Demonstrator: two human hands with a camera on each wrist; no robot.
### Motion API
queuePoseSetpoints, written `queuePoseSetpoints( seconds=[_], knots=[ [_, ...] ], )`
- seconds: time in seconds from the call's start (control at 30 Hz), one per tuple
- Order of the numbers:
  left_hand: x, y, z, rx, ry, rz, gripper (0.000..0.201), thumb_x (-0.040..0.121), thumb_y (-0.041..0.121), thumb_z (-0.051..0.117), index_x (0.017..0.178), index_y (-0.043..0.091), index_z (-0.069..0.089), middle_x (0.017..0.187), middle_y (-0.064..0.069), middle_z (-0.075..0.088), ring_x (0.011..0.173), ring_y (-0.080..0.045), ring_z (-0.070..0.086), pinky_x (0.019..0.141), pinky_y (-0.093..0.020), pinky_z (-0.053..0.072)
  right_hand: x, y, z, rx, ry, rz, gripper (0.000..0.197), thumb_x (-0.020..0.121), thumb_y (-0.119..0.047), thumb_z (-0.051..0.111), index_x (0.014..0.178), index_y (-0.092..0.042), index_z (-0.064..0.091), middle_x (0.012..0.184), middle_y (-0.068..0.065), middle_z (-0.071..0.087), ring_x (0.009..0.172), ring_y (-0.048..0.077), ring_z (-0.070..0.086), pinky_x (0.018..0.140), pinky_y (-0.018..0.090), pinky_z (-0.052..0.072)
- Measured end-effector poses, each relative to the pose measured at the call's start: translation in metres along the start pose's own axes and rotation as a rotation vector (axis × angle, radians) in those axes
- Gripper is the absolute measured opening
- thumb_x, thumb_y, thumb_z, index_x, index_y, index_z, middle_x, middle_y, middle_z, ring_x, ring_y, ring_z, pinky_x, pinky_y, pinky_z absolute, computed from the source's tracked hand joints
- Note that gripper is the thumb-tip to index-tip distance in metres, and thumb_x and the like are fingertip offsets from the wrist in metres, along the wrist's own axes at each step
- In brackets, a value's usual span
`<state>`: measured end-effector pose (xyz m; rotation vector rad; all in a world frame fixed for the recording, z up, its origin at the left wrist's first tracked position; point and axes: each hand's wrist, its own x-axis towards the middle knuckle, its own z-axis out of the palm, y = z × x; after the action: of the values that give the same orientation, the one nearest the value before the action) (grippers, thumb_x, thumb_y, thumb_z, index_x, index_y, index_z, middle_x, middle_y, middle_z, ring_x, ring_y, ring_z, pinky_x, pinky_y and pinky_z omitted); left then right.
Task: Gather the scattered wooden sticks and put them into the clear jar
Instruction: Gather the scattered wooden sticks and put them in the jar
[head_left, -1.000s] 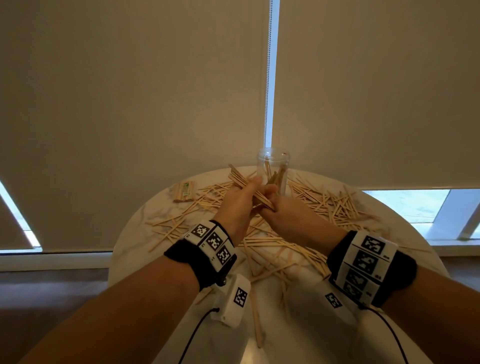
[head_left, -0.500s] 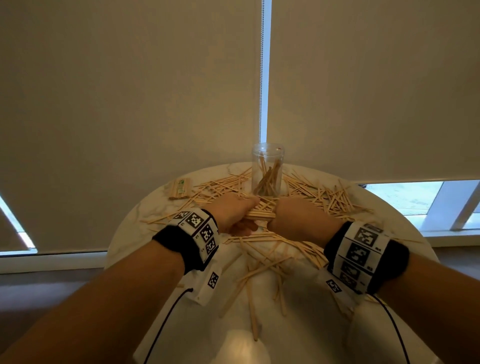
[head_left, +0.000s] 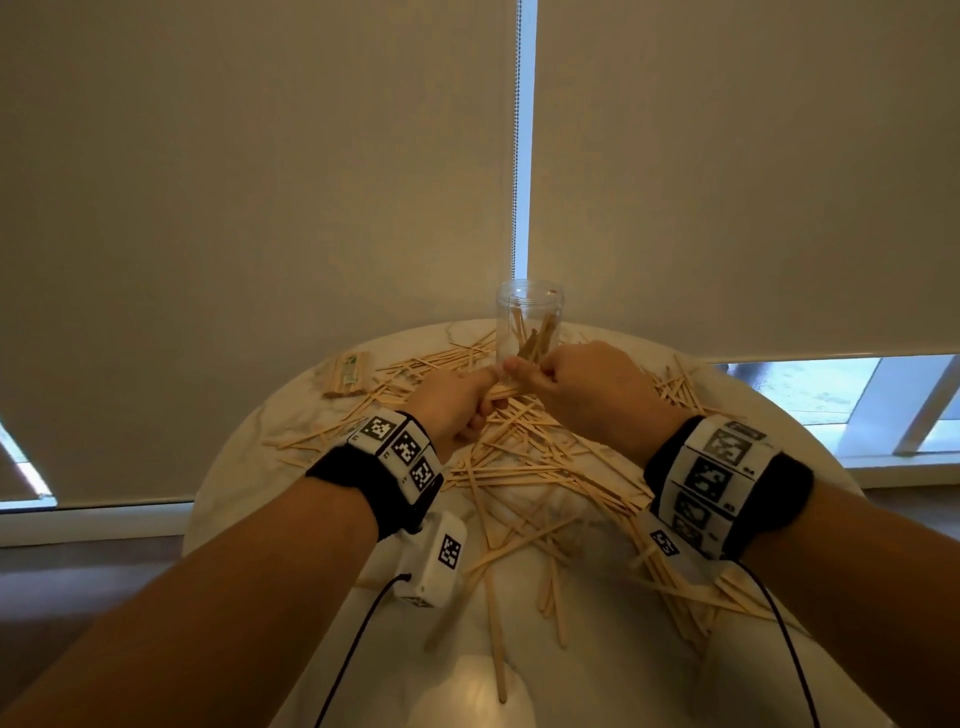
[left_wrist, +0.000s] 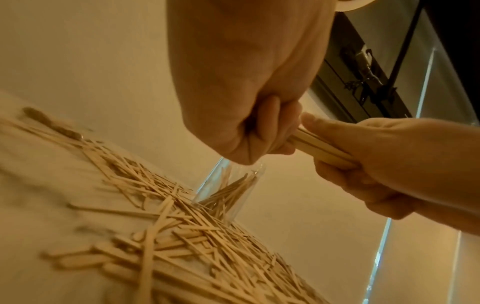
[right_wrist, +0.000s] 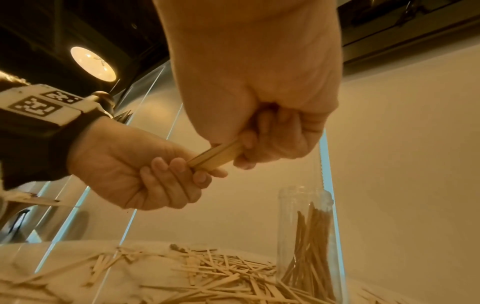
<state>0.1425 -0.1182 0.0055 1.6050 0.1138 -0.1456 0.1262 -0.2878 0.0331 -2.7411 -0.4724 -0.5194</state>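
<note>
A clear jar stands upright at the far side of the round table and holds several wooden sticks. My left hand and right hand meet just in front of it, above the table. Each grips one end of a small bundle of sticks. In the left wrist view the bundle runs level from my left hand into the right hand. The right wrist view shows the bundle above and left of the jar. Many loose sticks lie scattered on the table.
The round marble table stands against a window with drawn roller blinds. A banded pack of sticks lies at the far left. Loose sticks spread on both sides of the jar and toward the near edge. Cables hang from both wrists.
Half a second ago both hands were low on the table over the pile. Now they are raised in front of the jar with a bundle of sticks held between them.
</note>
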Motion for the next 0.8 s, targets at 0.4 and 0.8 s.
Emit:
queuePoseSetpoints(
  seconds=[0.4,0.8],
  knots=[
    [0.111,0.059,-0.002,0.385,0.156,0.122,0.040,0.089,0.025,0.073,0.120,0.006,0.056,0.109,-0.011,0.062,0.098,-0.026,0.064,0.088,-0.040,0.057,0.145,0.072,-0.068,-0.217,0.196,0.207,0.057,0.089,-0.062,0.056,0.067,-0.009,0.061,0.057,0.004,0.052,0.052,0.018,0.047,0.048,0.027,0.028],
    [0.181,0.037,0.030,0.502,0.010,0.298,0.086,0.079,0.027,0.082,0.145,0.013,0.029,0.122,-0.005,0.059,0.102,-0.021,0.060,0.078,-0.028,0.048,0.242,0.057,0.028,-0.628,-0.451,0.004,0.030,0.097,-0.030,0.059,0.099,-0.002,0.070,0.074,0.004,0.060,0.057,0.013,0.050,0.055,0.021,0.041]
  ],
)
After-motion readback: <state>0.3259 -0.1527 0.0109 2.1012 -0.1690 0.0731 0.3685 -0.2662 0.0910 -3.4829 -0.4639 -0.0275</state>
